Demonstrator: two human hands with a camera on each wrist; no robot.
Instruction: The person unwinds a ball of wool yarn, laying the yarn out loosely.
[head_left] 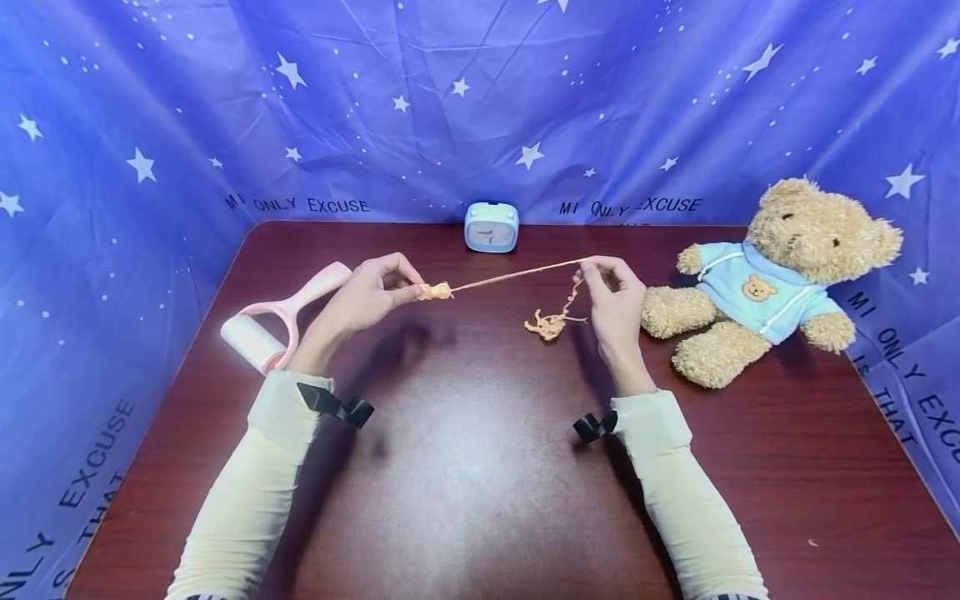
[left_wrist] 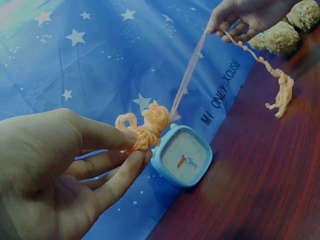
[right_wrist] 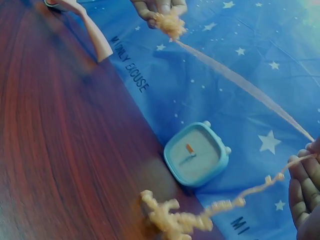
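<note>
My left hand (head_left: 369, 293) pinches a small bundle of orange yarn (left_wrist: 150, 127) between thumb and fingers, with loops sticking out at its top. From the bundle a strand (head_left: 517, 275) runs taut, rising to the right. Its other end is pinched by my right hand (head_left: 617, 304), held above the table. Below the right fingertips dangles a kinked, curly tail of yarn, ending in a tangled clump (head_left: 546, 325). In the right wrist view, the clump (right_wrist: 170, 220) hangs at lower middle, and only part of the right hand (right_wrist: 306, 187) shows at the edge.
A light blue alarm clock (head_left: 491, 227) stands at the table's back edge. The pink lint roller (head_left: 288, 312) lies at left, partly behind the left wrist. A teddy bear (head_left: 757, 283) in a blue shirt sits at right. Starry blue cloth (head_left: 480, 108) surrounds the dark red table (head_left: 465, 500).
</note>
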